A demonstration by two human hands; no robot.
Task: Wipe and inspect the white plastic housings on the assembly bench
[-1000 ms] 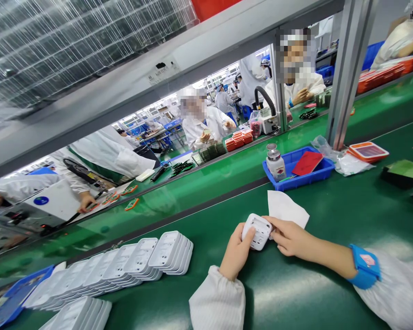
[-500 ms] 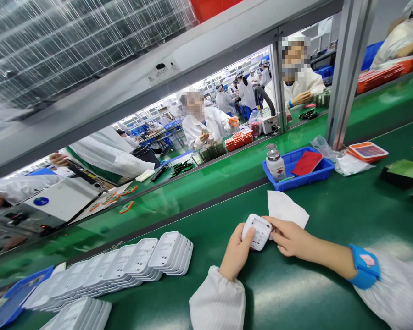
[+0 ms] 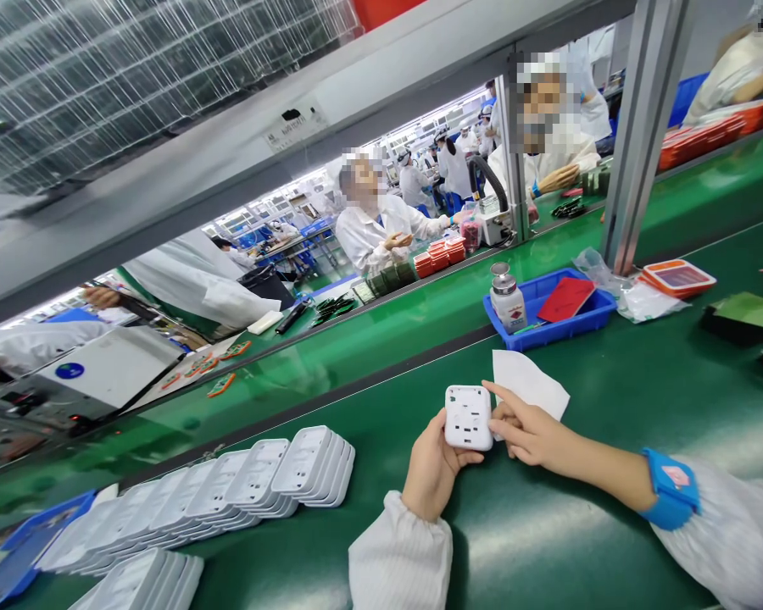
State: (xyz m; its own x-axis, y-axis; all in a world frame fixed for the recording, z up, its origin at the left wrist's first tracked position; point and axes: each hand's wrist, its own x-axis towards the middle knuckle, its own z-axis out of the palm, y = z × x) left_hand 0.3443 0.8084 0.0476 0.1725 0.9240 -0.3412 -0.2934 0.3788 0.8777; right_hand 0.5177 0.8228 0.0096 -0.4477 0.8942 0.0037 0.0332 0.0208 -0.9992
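The left hand [image 3: 433,468], with fingers curled, holds a white plastic cover [image 3: 469,418] by its left and near edges, while the half-open right hand [image 3: 534,432] touches its right edge.

Before you, over the tabletop [image 3: 610,432], a casing [image 3: 469,418] sits between your left hand [image 3: 433,474] and right hand [image 3: 531,430]. A sheet [image 3: 532,383] lies just beyond your right hand; farther back, a tray [image 3: 563,333] holds a bottle [image 3: 507,302]. Stacked casings [image 3: 216,487] lie left, another tray [image 3: 16,583] at their left end. Past the tabletop runs a belt [image 3: 413,318].
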